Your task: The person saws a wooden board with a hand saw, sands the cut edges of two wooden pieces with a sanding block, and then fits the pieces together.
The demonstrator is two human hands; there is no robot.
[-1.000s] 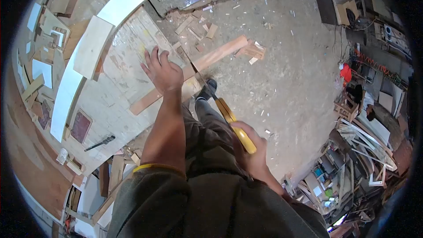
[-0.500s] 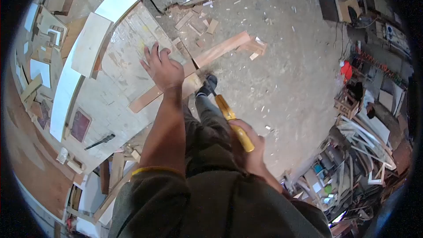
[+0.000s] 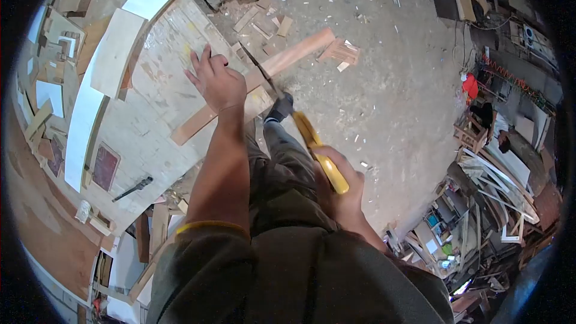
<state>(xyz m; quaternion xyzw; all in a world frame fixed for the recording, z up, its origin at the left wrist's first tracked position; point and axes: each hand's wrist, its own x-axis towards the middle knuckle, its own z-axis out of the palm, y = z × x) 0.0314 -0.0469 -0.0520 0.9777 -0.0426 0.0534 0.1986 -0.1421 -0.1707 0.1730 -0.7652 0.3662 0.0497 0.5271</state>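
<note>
My right hand (image 3: 345, 183) is closed round the yellow handle of a handsaw (image 3: 309, 132). Its dark, narrow blade reaches up and left across a long reddish wooden board (image 3: 300, 53), close to the tabletop's edge. One end of the board lies on the worktable (image 3: 162, 117), while the other extends past the edge over the floor. My left hand (image 3: 221, 84) rests over the board on the table side of the blade, fingers spread and holding nothing. Part of the board is hidden under that hand and wrist.
A long white curved panel (image 3: 84, 126) and a pale plank (image 3: 117, 54) lie on the table's left side, with a dark clamp-like tool (image 3: 133, 188) nearer me. Wood offcuts (image 3: 341, 51) litter the floor. My shoe (image 3: 279, 108) is just below the saw. Scrap wood fills the right.
The saw and my right hand have moved slightly forward, and more of the blade shows across the board. My left hand stays over the board. The whole view has shifted a little.
</note>
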